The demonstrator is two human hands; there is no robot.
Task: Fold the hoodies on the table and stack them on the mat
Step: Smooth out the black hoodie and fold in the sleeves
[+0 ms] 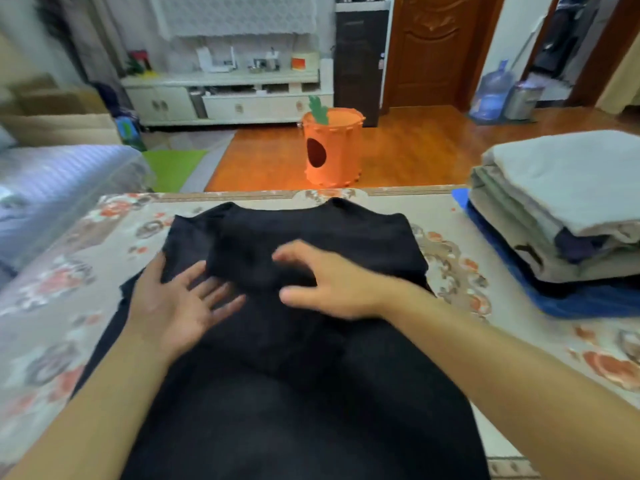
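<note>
A black hoodie [294, 368] lies spread on the patterned table [62, 306] right in front of me, with a folded part across its upper middle. My left hand [176, 303] rests flat on the hoodie's left side, fingers straight and spread. My right hand [329, 285] hovers over the folded part with fingers loosely bent and blurred; it holds nothing that I can see. At the right, a stack of folded hoodies [568, 209], grey and beige on top, sits on a blue mat [585, 301].
An orange carrot-shaped felt bin [332, 150] stands on the wooden floor beyond the table. A covered sofa [52, 188] is at the left. A white cabinet, a brown door and a water jug are at the back.
</note>
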